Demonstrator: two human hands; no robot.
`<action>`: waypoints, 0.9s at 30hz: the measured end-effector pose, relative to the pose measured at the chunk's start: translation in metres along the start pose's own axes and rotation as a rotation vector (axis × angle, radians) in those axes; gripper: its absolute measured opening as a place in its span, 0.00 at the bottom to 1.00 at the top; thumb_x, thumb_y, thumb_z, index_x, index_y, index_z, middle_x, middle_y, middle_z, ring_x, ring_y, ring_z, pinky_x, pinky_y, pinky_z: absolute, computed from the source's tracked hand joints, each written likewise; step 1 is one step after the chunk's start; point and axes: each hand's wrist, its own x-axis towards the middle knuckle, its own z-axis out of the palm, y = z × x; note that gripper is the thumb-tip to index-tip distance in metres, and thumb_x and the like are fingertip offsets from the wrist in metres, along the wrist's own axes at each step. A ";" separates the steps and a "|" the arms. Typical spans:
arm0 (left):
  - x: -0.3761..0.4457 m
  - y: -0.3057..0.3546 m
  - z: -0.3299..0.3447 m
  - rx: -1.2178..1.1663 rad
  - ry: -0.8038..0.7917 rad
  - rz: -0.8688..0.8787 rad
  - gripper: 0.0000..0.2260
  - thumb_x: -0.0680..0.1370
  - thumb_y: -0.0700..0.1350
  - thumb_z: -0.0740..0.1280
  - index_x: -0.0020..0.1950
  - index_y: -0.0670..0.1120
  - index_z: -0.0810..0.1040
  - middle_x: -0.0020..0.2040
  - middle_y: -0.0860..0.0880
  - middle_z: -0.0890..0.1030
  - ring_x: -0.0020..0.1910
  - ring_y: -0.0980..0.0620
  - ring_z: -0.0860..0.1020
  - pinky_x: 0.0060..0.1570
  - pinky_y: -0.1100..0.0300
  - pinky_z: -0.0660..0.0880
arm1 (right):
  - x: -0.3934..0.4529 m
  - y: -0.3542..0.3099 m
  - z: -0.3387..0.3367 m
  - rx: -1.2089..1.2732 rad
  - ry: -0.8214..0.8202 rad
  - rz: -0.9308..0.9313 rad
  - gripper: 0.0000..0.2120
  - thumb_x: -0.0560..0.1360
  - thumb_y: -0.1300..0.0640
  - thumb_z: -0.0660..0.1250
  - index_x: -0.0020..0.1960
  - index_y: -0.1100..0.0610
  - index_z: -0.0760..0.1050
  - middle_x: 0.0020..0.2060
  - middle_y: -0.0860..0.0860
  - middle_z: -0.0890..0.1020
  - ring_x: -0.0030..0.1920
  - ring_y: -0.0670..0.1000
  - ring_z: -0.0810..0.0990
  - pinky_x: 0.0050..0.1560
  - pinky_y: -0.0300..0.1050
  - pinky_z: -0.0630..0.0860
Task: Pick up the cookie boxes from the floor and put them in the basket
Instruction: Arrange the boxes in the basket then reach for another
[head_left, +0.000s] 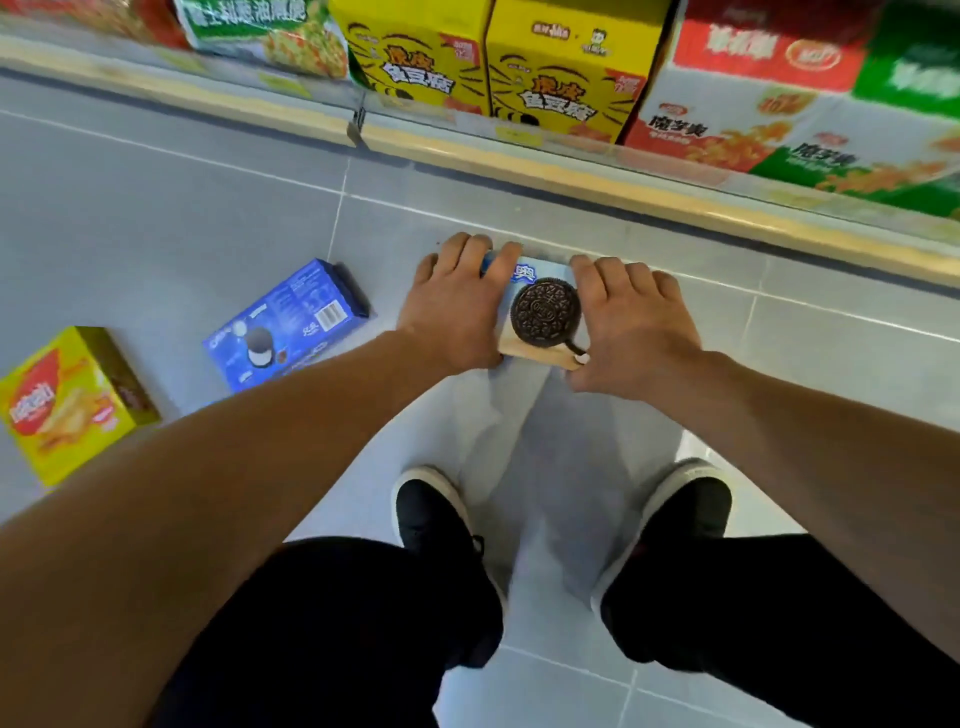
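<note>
A light-blue cookie box (543, 306) with a big dark cookie printed on it sits between my two hands, low over the grey floor. My left hand (457, 306) grips its left side, fingers curled over the far edge. My right hand (631, 322) grips its right side, thumb at the near corner. A dark-blue cookie box (285, 325) lies flat on the floor to the left. Further left lies a yellow cookie box (72, 402). No basket is in view.
A low shelf edge (571, 166) runs across the top, stocked with yellow, red and green snack cartons (566, 67). My two black shoes (431, 512) stand on the grey tiled floor (156, 218) just below the held box.
</note>
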 end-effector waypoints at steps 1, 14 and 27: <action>-0.024 0.009 -0.027 -0.022 0.016 -0.023 0.50 0.59 0.59 0.76 0.75 0.49 0.57 0.69 0.43 0.64 0.71 0.41 0.59 0.67 0.43 0.64 | -0.023 -0.004 -0.028 -0.013 -0.005 -0.028 0.56 0.57 0.37 0.74 0.76 0.54 0.50 0.66 0.53 0.66 0.64 0.58 0.67 0.66 0.54 0.62; -0.228 0.139 -0.384 -0.095 0.070 0.016 0.51 0.59 0.52 0.77 0.76 0.49 0.55 0.71 0.43 0.60 0.74 0.41 0.54 0.67 0.45 0.62 | -0.301 -0.014 -0.366 0.004 0.004 -0.011 0.56 0.58 0.39 0.74 0.76 0.54 0.49 0.68 0.54 0.64 0.66 0.59 0.66 0.68 0.54 0.61; -0.295 0.223 -0.600 0.111 0.328 0.425 0.53 0.59 0.60 0.76 0.77 0.52 0.50 0.72 0.45 0.57 0.73 0.42 0.54 0.70 0.44 0.59 | -0.486 -0.017 -0.533 -0.035 0.367 0.337 0.52 0.60 0.39 0.69 0.77 0.57 0.52 0.68 0.55 0.68 0.66 0.60 0.68 0.66 0.55 0.64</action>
